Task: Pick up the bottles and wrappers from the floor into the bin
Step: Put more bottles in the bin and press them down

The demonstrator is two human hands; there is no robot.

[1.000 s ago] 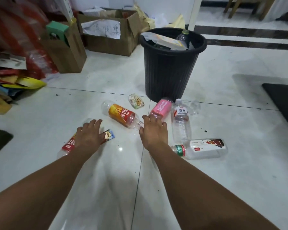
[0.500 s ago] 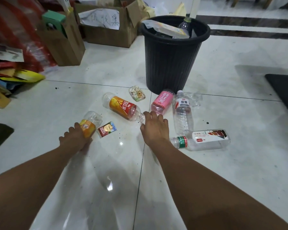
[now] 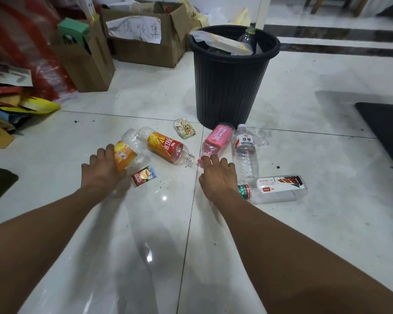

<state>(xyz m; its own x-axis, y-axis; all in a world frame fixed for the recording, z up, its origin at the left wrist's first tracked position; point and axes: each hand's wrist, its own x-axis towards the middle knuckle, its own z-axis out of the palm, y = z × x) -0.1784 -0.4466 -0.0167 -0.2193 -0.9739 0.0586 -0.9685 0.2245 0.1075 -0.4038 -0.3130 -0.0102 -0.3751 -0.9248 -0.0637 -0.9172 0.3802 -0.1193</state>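
My left hand [image 3: 100, 169] is shut on a clear bottle with an orange label [image 3: 125, 152], lifted a little off the white floor. My right hand [image 3: 217, 177] reaches down onto the cap end of the pink-label bottle [image 3: 218, 138]; its fingers touch the cap, and whether they grip it is unclear. An orange-red bottle [image 3: 166, 147] lies between my hands. A clear white-label bottle [image 3: 245, 150] and a green-necked bottle [image 3: 277, 189] lie to the right. Two small wrappers [image 3: 143, 176] [image 3: 185, 129] rest on the tiles. The black ribbed bin [image 3: 229, 87] stands behind them.
The bin holds a wrapper [image 3: 222, 41] and a bottle [image 3: 247, 38]. Cardboard boxes [image 3: 145, 39] [image 3: 86, 62] and a heap of bags [image 3: 21, 64] crowd the back left. A dark mat [image 3: 386, 128] lies at the right. A crumpled clear piece of plastic [image 3: 262, 135] sits by the bin.
My left hand closed around the orange-label bottle and raised it forward and to the right. My right hand crept forward to the pink bottle's cap.
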